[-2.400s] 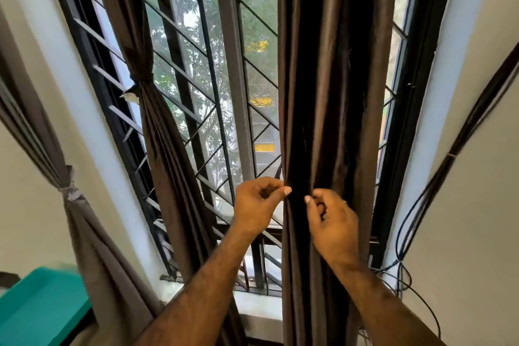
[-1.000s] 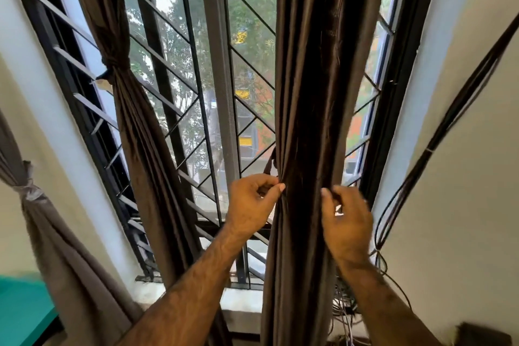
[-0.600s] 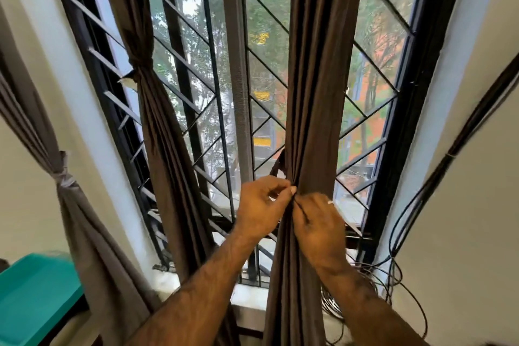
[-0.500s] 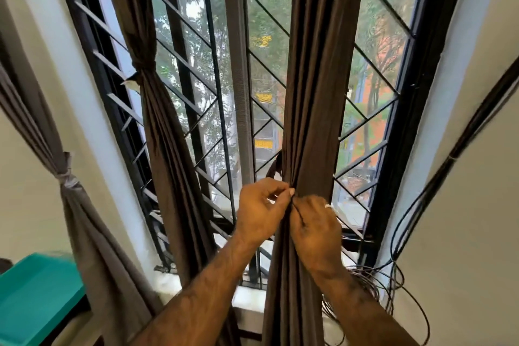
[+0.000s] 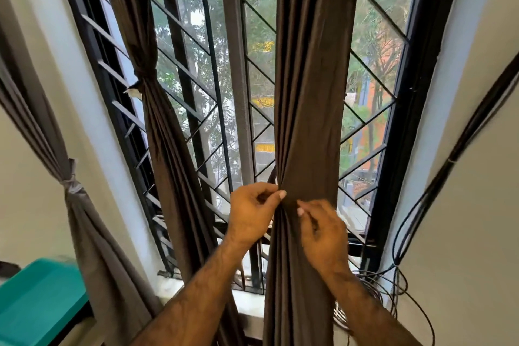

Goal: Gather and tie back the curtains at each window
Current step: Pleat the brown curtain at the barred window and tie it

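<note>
Straight ahead in the head view hangs a dark brown curtain [image 5: 307,93], gathered into a narrow column of folds in front of the window [image 5: 373,87]; it falls from the top edge of the picture down past the sill [image 5: 247,302]; the left hand [image 5: 252,215] sits at the curtain's left edge, fingers curled, thumb and forefinger pinching the fabric where the folds draw together; the right hand [image 5: 323,230] lies against the front of the curtain just beside the left, fingers bent and pinching the cloth; whether either hand also holds a tie I cannot tell; behind the curtain the window has a black frame and a black grille [image 5: 213,64] of slanted bars, with green trees beyond the glass; to the left a second brown curtain [image 5: 157,126] is already bunched and knotted partway up; farther left a grey curtain [image 5: 84,219] is tied at its waist against the pale wall; a teal surface [image 5: 36,300] shows in the lower left corner; black cables [image 5: 438,185] run along the right wall and coil loosely near the sill.
</note>
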`<state>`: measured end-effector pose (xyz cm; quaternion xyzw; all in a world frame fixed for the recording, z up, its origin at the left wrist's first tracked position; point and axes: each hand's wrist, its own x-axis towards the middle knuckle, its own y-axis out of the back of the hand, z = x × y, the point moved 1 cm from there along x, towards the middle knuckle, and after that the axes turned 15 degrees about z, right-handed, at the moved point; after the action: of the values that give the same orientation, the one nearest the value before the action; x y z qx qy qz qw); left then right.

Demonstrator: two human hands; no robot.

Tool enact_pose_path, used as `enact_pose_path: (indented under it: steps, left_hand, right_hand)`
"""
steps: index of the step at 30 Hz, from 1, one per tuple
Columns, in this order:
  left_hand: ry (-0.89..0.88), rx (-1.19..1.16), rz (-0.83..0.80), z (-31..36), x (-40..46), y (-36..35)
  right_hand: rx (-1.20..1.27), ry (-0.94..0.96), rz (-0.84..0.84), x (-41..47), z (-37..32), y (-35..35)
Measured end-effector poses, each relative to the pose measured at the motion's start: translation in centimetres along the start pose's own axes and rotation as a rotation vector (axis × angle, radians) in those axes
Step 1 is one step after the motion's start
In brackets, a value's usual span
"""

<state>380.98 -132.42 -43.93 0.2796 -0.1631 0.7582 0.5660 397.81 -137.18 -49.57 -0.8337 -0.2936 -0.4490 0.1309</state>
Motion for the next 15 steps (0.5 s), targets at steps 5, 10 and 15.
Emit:
enact_pose_path:
  steps: [5,10,15]
  left_hand:
    - [0.103,-0.036,-0.045,-0.2,0.5,1.1]
    - [0.086,-0.005,-0.033,-0.3,1.0,1.4]
    - [0.095,0.03,0.001,-0.4,1.5,1.6]
  right_hand:
    - [-0.054,-0.493,0.084,5.0,3.8,0.2]
    - [-0.052,-0.251,0.097,5.2,1.3,-0.1]
    - [0.046,-0.213,0.117,1.8,-1.2,-0.8]
